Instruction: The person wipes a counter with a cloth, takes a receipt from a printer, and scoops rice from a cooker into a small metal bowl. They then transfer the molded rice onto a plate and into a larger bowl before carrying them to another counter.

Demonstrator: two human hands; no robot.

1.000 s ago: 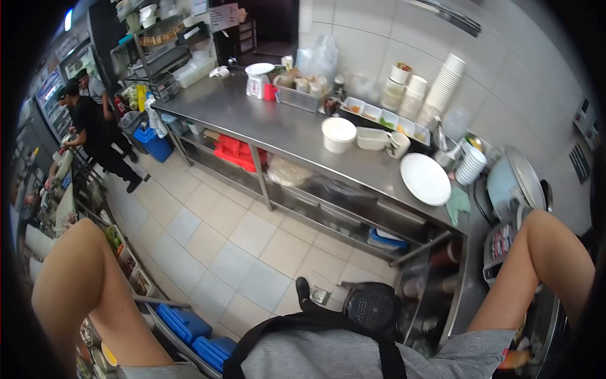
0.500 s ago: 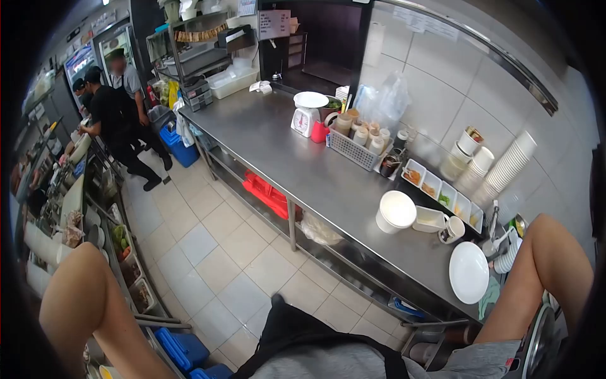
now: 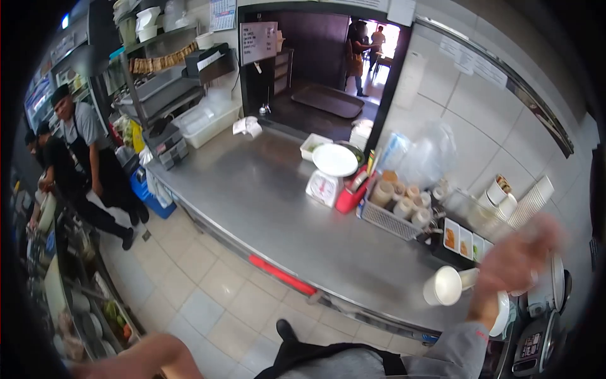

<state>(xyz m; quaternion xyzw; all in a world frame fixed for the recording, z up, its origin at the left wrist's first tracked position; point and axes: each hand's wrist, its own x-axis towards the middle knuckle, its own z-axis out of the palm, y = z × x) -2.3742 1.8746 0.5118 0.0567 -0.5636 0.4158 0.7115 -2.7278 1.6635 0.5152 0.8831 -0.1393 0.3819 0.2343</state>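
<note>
My right hand (image 3: 521, 256) is raised over the right end of the steel counter, smeared by motion, so its fingers cannot be read. To its left stands a white tub (image 3: 442, 285). Behind my wrist a white plate (image 3: 502, 316) is partly hidden. Small white trays of toppings (image 3: 465, 245) sit in a black holder just beyond the hand, some covered by it. Of my left arm (image 3: 142, 359) only a bent part shows at the lower left edge; the left hand is out of view.
Along the steel counter (image 3: 252, 196) stand a kitchen scale (image 3: 325, 188), a grey basket of bottles (image 3: 391, 221) and stacked white cups (image 3: 533, 199). A serving hatch holds a brown tray (image 3: 328, 101). Co-workers (image 3: 88, 139) stand at the left by a blue bin (image 3: 151, 196).
My view has turned and moved closer to the hatch, where people now show beyond. My right hand has come into view over the counter; my left arm sits lower.
</note>
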